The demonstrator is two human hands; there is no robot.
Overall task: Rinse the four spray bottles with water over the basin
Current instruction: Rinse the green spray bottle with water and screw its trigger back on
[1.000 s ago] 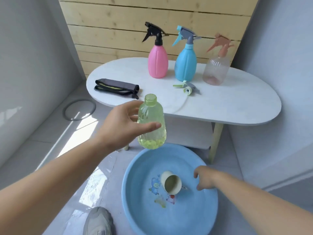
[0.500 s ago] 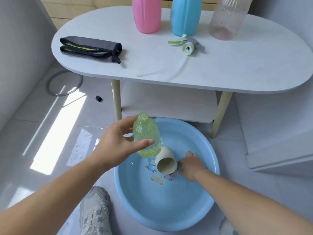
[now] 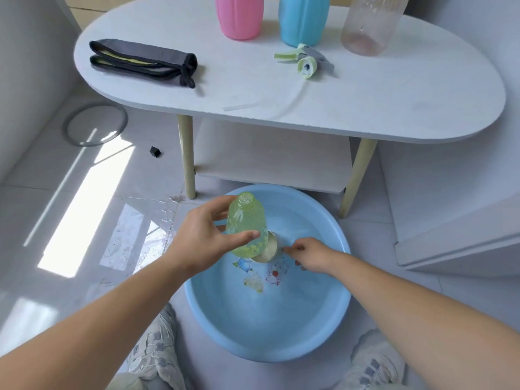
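My left hand [image 3: 201,239] grips an open green spray bottle [image 3: 247,225] with a little liquid in it, upright over the blue basin [image 3: 270,336] on the floor. A cream cup [image 3: 267,249] lies on its side in the basin, partly behind the bottle. My right hand [image 3: 308,253] reaches to the cup's handle side; the grasp itself is hidden. The bottle's green spray head [image 3: 305,63] with its tube lies on the white table [image 3: 365,108]. Pink [image 3: 239,16], blue [image 3: 304,19] and clear [image 3: 368,26] bottles stand at the table's back.
A folded grey cloth [image 3: 143,61] lies at the table's left. A lower shelf [image 3: 270,161] sits under the table, right behind the basin. A grey ring [image 3: 94,126] and a small black piece [image 3: 154,151] lie on the wet tile floor. My shoes [image 3: 157,353] flank the basin.
The view has tilted down and closer to the basin. My left hand lowered the green bottle over the basin. My right hand moved to the cup.
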